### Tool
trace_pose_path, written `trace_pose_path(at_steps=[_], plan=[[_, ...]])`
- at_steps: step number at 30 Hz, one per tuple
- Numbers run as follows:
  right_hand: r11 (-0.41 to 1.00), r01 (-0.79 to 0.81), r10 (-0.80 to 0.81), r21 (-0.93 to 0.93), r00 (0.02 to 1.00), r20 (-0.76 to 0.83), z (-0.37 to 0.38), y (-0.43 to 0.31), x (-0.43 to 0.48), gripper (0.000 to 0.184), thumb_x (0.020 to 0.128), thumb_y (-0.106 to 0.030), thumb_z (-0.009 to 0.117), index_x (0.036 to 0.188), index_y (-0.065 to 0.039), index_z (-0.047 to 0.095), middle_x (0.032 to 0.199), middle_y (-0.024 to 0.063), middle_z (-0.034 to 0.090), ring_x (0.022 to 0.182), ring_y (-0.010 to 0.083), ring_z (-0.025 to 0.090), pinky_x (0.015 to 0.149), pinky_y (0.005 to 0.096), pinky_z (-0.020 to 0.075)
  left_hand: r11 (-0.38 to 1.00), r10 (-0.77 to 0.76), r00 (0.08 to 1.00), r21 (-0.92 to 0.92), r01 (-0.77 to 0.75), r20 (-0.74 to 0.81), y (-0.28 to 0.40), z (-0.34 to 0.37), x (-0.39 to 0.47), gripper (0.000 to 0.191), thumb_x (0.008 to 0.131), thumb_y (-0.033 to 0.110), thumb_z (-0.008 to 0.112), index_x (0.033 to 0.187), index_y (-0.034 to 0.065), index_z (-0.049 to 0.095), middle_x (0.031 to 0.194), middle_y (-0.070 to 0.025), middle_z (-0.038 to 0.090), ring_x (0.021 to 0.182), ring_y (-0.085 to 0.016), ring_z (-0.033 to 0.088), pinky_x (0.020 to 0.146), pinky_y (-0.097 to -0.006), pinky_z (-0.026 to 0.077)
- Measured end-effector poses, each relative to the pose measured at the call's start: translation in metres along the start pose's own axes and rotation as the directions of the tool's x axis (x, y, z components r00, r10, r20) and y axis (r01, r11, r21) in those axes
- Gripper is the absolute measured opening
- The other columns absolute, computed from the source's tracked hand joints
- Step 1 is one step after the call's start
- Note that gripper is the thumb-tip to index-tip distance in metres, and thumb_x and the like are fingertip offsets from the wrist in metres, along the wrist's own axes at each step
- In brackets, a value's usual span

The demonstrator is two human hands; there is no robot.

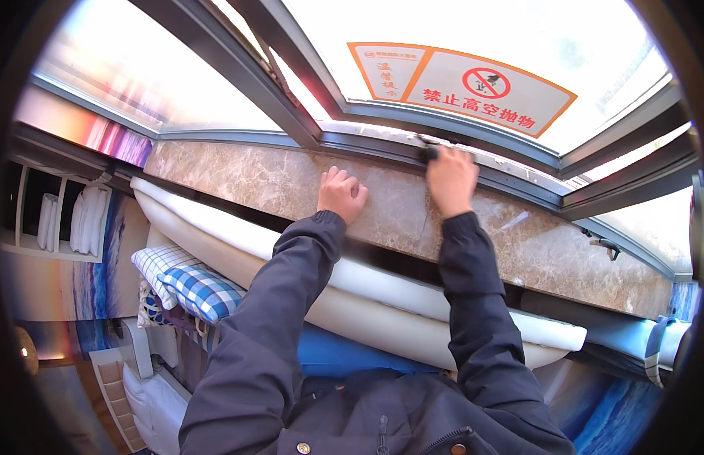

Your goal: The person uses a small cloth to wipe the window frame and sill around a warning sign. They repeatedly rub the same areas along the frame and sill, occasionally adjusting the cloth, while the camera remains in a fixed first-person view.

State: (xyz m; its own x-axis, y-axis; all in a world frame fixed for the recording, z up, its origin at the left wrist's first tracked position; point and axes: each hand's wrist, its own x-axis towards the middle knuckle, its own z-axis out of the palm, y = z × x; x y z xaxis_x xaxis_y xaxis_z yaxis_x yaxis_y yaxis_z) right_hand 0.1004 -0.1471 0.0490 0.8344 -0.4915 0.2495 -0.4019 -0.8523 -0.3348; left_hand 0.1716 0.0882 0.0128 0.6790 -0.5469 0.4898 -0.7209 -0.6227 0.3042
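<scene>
My left hand (342, 194) rests on the brown marbled windowsill (244, 176), its fingers curled in and nothing seen in them. Farther right, my right hand (453, 179) is closed around a small black part (427, 152), apparently a window handle, at the lower edge of the window. Motion blur and my fingers hide most of that part. Above it, the grey-framed window sash (443, 116) is tilted outward, with a gap showing along its bottom. A sticker (463, 88) with red writing and a prohibition sign is on its glass.
A long white and beige padded cushion (386, 290) runs below the sill. Checked pillows (201, 290) lie at left, near a white bed (156, 404). Another black window handle (606, 248) sits on the right-hand frame. Folded white towels (88, 219) are on a shelf.
</scene>
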Motion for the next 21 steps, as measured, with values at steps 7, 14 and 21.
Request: trace_pose_path(at_steps=[7, 14, 21], plan=[[0.963, 0.135, -0.145, 0.232, 0.989, 0.027, 0.04, -0.069, 0.009, 0.021, 0.084, -0.015, 0.061, 0.103, -0.01, 0.07, 0.109, 0.0108, 0.067, 0.112, 0.0307, 0.059, 0.091, 0.0465, 0.0476, 0.999, 0.034, 0.999, 0.002, -0.034, -0.007, 0.0, 0.008, 0.001, 0.024, 0.078, 0.014, 0.066, 0.059, 0.0056, 0.055, 0.069, -0.0087, 0.053, 0.078, -0.031, 0.053, 0.075, -0.0426, 0.044], [0.999, -0.046, 0.045, 0.01, 0.994, 0.095, -0.022, 0.061, -0.008, 0.035, 0.081, -0.009, 0.063, 0.115, -0.013, 0.07, 0.11, 0.01, 0.067, 0.107, 0.0318, 0.062, 0.089, 0.0457, 0.0507, 1.0, 0.017, 1.0, 0.001, -0.017, 0.017, 0.003, 0.0, 0.003, 0.026, 0.078, 0.017, 0.067, 0.057, 0.0083, 0.054, 0.067, -0.0064, 0.052, 0.08, -0.029, 0.053, 0.075, -0.0423, 0.043], [0.997, 0.064, -0.062, -0.046, 0.997, 0.035, 0.0, 0.014, -0.001, 0.014, 0.087, -0.013, 0.061, 0.098, -0.014, 0.069, 0.102, 0.0038, 0.067, 0.103, 0.0248, 0.063, 0.078, 0.0433, 0.0517, 1.0, 0.023, 0.999, -0.001, -0.023, 0.023, 0.001, 0.005, 0.003, 0.025, 0.078, 0.017, 0.066, 0.058, 0.0075, 0.055, 0.068, -0.0068, 0.052, 0.08, -0.029, 0.053, 0.075, -0.0426, 0.043]])
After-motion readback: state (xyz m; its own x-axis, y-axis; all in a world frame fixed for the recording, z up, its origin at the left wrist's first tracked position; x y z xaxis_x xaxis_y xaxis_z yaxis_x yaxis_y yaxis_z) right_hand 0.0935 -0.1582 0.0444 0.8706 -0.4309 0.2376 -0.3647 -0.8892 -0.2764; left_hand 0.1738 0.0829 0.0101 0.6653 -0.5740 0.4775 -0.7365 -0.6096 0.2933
